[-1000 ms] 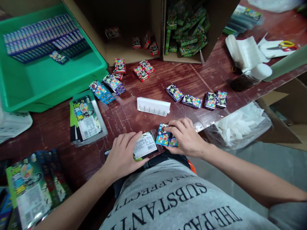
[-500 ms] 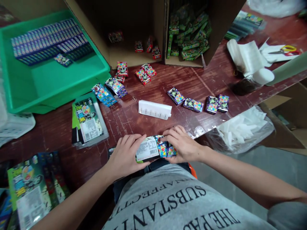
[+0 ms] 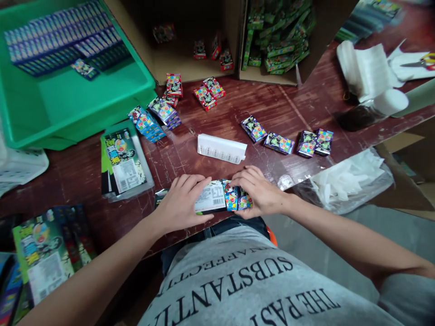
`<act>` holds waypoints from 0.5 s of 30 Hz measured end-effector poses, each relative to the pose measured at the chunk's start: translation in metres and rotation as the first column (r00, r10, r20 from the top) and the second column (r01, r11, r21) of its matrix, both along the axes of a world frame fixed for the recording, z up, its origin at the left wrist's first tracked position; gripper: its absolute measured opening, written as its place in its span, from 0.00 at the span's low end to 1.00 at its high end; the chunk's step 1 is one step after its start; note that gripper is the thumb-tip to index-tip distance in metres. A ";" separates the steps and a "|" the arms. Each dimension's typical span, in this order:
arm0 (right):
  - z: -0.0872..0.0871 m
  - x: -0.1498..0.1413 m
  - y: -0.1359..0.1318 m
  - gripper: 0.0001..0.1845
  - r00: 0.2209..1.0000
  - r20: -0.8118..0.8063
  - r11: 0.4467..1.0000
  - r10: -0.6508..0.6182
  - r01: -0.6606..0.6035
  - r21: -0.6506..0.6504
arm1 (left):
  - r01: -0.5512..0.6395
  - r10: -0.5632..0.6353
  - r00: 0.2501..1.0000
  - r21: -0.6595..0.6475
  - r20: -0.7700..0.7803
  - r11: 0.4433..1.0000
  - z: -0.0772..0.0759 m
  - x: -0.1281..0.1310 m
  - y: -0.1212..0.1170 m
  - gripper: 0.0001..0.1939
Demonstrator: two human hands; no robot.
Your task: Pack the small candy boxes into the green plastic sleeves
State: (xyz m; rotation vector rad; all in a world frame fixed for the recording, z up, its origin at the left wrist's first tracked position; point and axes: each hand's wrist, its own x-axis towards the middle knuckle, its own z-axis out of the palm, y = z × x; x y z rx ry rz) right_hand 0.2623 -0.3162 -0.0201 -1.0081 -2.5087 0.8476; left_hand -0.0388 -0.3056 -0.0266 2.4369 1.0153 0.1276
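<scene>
Barcode-labelled pouch (image 3: 211, 198): at six o'clock, clasped in my left hand (image 3: 185, 200).
Two small cartons (image 3: 231, 202): at the pouch's three o'clock, pinched in my right hand (image 3: 255, 193).
Carton corners: could crease the pouch edge if my pinch slackens.

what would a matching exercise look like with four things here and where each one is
Things:
1. left hand
2. right hand
3. white strip
4. green tray

Places:
A. at the small boxes
B. at the picture's upper left, with rows of boxes in it
C. on the table, just beyond the hands
D. on the labelled packet

Pairs: 1-D, 2-A, 3-C, 4-B
</scene>
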 end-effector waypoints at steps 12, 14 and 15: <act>0.007 0.011 0.007 0.38 0.999 -0.045 0.999 0.016 -0.019 -0.048 | 0.009 -0.009 1.000 -0.056 0.008 0.998 0.005 -0.006 0.006 0.49; 0.007 0.008 0.011 0.38 0.997 -0.056 0.995 0.062 -0.066 -0.069 | 0.028 -0.027 0.999 -0.065 0.024 0.998 0.006 -0.002 0.005 0.48; 0.006 0.006 0.013 0.37 0.996 -0.058 0.995 0.072 -0.076 -0.071 | 0.036 -0.034 0.999 -0.064 0.032 0.997 0.007 0.000 0.004 0.48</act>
